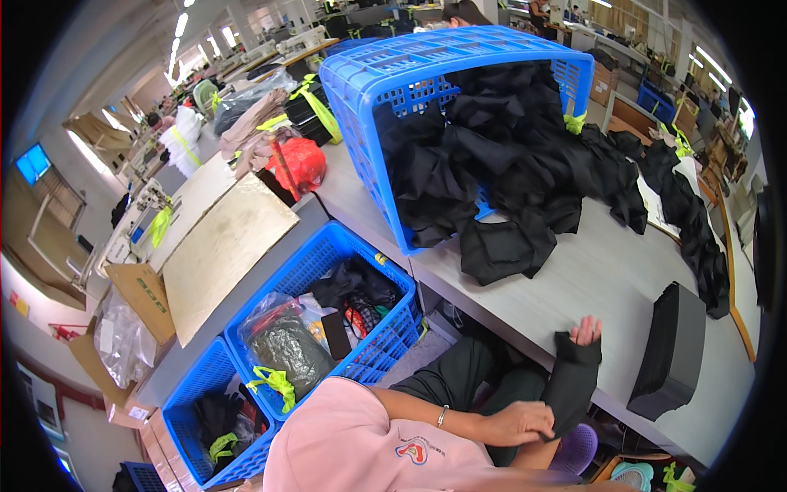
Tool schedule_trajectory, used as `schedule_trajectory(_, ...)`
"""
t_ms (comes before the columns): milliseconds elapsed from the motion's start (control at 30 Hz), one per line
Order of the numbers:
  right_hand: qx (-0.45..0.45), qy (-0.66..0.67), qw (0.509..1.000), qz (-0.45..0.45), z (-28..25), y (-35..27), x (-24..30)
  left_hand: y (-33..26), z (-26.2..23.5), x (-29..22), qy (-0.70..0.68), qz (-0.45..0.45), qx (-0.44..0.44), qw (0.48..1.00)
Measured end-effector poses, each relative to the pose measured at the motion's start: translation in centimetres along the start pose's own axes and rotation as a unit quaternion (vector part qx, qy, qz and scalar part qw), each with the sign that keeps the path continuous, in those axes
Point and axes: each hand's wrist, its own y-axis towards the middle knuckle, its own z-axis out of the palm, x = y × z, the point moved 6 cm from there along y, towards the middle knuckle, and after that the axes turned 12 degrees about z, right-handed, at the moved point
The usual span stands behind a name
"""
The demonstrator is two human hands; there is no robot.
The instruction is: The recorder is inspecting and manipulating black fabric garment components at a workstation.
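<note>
A black fabric tube [571,381] is pulled over my right hand and wrist like a sleeve. The fingers of my right hand [584,330] poke out of its upper end, stretched out and holding nothing. My left hand [525,422], with a bracelet at its wrist, pinches the tube's lower edge near my right forearm. Both hands are over my lap at the near edge of the table [508,303]. Right of them stands a neat stack of black fabric pieces [668,353]. Farther back, a loose heap of black fabric pieces [500,156] spills from a tipped blue crate [361,123].
Two blue baskets [385,344] with bagged goods and dark cloth stand at my left. Beyond them are a cardboard sheet [229,254], an open carton [135,312] and a red plastic bag [302,162]. A chain of black pieces [689,221] trails along the table's right side.
</note>
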Motion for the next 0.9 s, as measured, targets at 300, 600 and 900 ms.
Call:
schedule_trajectory(300, 0.132, 0.924, 0.323, 0.157, -3.2, -0.7, 2.0, 1.1, -1.2, 2.3, -0.119, -0.231, -0.083, 0.962)
schedule_trajectory(600, 0.228, 0.848, 0.478, 0.026, -9.0, -3.5, 6.7, 3.1, -4.4, 0.5, -0.072, -0.139, 0.026, 0.987)
schedule_trajectory(900, 0.082, 0.821, 0.479, 0.299, -8.5, -4.6, 9.8, 4.5, -10.2, 5.7, 0.015, -0.172, -0.272, 0.947)
